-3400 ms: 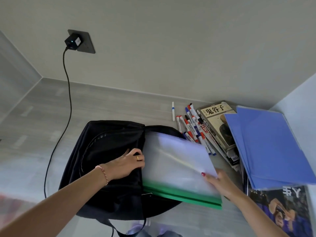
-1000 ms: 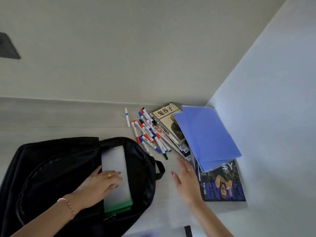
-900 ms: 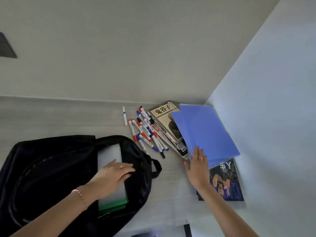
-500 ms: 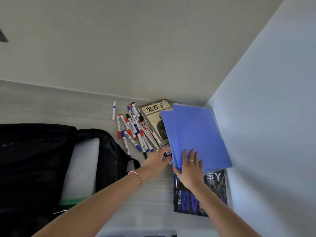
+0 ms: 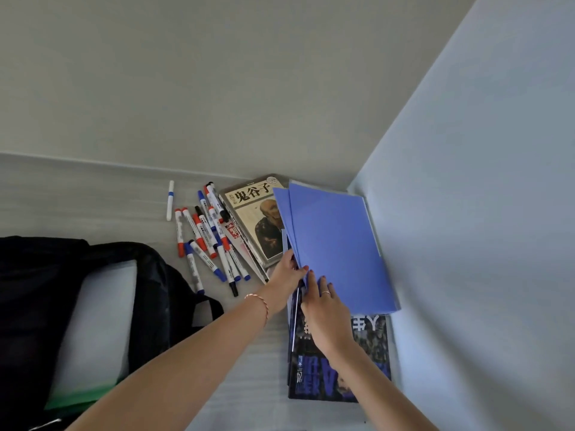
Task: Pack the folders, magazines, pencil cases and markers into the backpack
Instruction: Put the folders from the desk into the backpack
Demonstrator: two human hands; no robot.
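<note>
Both forearms reach forward to the near left corner of the blue folders, the landmark here. The left hand has its grip clamped on that corner's edge, thumb on top with fingers tucked beneath. The right hand lies flat just beside it, fingers spread on the folder cover and palm over the dark magazine; whether it pinches anything cannot be told. The folders, at least two fanned together, lie stacked on that magazine, which sticks out from under their near edge, and they overlap the right side of a tan book with a portrait cover to their left. Further left of the folders, a loose heap of markers with red, blue and black caps rests on the tabletop, one marker lying apart. Far left of the folders sits the open black backpack, already holding a clear folder with a green spine. A pale wall stands right behind the folders' far edge.
</note>
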